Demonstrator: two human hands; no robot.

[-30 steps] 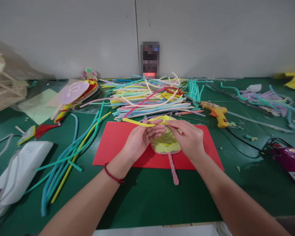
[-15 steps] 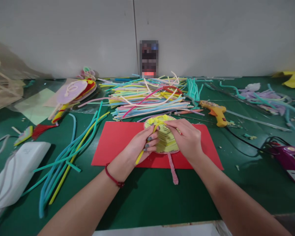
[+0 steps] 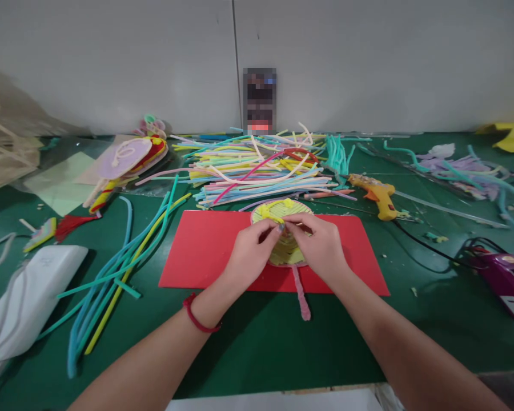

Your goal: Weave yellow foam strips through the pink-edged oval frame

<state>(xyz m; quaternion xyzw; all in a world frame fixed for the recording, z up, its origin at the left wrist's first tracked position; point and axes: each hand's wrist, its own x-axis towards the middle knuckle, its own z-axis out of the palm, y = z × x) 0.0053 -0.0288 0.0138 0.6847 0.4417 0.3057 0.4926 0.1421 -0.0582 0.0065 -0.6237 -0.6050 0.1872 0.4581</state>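
A round pale yellow fan (image 3: 289, 254) with a pink edge and a pink fuzzy handle (image 3: 301, 294) lies on a red sheet (image 3: 201, 245). Over its upper half, my left hand (image 3: 252, 251) and my right hand (image 3: 319, 240) meet, thumbs and fingertips pinched close together. Between them is a yellow pipe cleaner (image 3: 274, 218), bent near my left fingertips; most of it is hidden by my fingers. More bright yellow pieces show along the fan's top edge.
Behind the sheet lies a heap of coloured pipe cleaners (image 3: 257, 171). A yellow glue gun (image 3: 381, 200) rests to the right, its black cord running to a purple power block (image 3: 505, 279). Left are loose blue-green pipe cleaners (image 3: 107, 285), a white device (image 3: 38, 297) and a finished purple fan (image 3: 124, 158).
My left hand has turned over, and its fingertips have come up against my right fingertips. The yellow pipe cleaner's long end no longer shows below my left hand.
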